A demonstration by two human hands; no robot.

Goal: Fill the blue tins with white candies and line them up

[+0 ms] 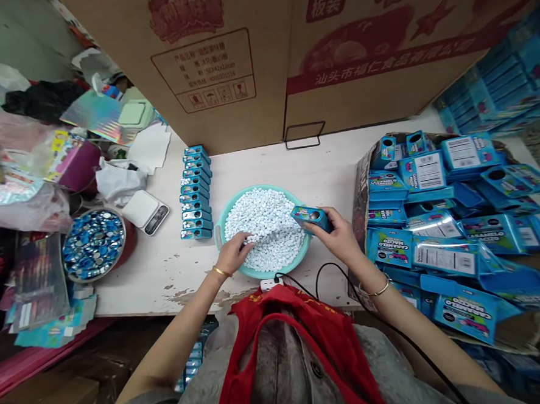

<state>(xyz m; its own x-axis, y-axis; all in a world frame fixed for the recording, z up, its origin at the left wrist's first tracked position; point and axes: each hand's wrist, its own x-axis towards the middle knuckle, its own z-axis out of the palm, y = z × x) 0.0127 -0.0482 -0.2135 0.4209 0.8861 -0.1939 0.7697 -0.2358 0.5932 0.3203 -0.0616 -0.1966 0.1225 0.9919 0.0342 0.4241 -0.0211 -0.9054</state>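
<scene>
A round mint-green basin on the table holds a heap of small white candies. My left hand reaches over the basin's near left rim, its fingers bent together at the candies; whether any are between them I cannot make out. My right hand grips a small blue candy box above the right rim. A dark round opening shows on the box. Left of the basin, a column of similar blue boxes stands in a row, and white candies show at one of them.
At right, a cardboard carton is piled with blue boxes. A big printed carton closes off the back. At left are a digital scale, a pot of shiny blue gems and plastic bags. A black cable runs by my right arm.
</scene>
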